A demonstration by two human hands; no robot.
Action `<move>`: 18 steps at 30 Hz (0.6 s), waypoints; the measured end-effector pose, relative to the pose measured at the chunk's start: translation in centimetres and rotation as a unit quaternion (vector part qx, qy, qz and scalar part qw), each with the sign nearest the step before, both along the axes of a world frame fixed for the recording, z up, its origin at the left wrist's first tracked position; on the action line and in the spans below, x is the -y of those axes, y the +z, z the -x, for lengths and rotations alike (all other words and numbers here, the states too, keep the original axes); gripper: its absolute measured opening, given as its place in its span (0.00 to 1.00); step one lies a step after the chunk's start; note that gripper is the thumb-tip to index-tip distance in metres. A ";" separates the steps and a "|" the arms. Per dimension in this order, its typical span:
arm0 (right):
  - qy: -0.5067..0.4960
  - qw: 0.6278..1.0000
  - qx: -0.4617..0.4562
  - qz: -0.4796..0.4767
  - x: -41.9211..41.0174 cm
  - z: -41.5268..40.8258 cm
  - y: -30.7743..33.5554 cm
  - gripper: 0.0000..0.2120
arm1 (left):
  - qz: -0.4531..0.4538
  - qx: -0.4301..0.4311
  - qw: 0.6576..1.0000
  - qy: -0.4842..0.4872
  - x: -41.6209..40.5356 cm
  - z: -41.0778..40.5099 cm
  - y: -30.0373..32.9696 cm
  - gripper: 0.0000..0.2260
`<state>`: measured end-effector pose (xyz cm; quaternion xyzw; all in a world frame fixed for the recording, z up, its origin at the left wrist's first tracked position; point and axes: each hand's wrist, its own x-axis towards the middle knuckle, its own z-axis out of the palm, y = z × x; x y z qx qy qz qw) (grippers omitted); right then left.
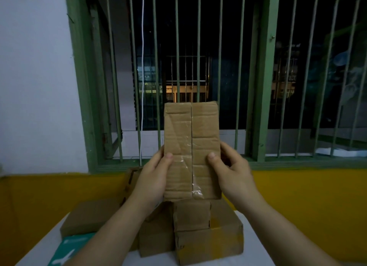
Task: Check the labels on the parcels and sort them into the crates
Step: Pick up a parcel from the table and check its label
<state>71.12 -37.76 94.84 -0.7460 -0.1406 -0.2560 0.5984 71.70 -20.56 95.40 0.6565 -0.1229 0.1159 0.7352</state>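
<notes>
Barred window [198, 57] ahead; my left hand [153, 178] and right hand [232, 172] grip the parcel [191, 146] upright, hunting its label.

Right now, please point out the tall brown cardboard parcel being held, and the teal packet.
tall brown cardboard parcel [191, 146], head view, taped centre seam.
teal packet [69, 250], head view, printed top face.

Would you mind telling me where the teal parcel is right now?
In the head view, the teal parcel lies at the lower left on the white table, under the left forearm and just in front of a flat brown box.
</notes>
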 end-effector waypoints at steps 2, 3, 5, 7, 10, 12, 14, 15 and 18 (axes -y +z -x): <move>0.002 1.000 0.004 -0.006 0.0 0.0 0.0 0.20 | 0.017 -0.008 1.000 -0.008 -0.1 -0.1 0.0 0.15; 0.001 1.000 0.008 -0.016 0.0 -0.1 0.1 0.18 | 0.028 -0.014 0.999 -0.015 -0.2 -0.1 0.0 0.16; -0.004 0.999 0.011 -0.036 -0.1 0.1 0.2 0.16 | 0.035 -0.028 0.999 -0.020 -0.3 -0.3 -0.1 0.18; -0.006 0.999 0.010 -0.046 -0.1 0.2 0.4 0.15 | 0.040 -0.044 0.998 -0.013 -0.4 -0.4 -0.1 0.19; -0.002 0.999 0.002 -0.047 -0.2 0.3 0.4 0.14 | 0.047 -0.051 0.997 -0.017 -0.4 -0.5 -0.1 0.18; -0.002 0.999 0.004 -0.040 -0.1 0.2 0.3 0.14 | 0.044 -0.046 0.998 -0.028 -0.4 -0.5 -0.1 0.18; 0.005 0.999 0.006 -0.038 -0.1 0.2 0.3 0.13 | 0.048 -0.034 0.997 -0.048 -0.6 -0.6 -0.3 0.18; 0.005 0.999 -0.007 -0.031 -0.1 0.3 0.4 0.16 | 0.048 -0.025 0.997 -0.052 -0.7 -0.5 -0.4 0.17; 0.029 0.995 -0.091 -0.015 0.2 0.1 0.3 0.54 | 0.045 0.001 0.998 -0.052 -1.1 -0.4 -0.8 0.12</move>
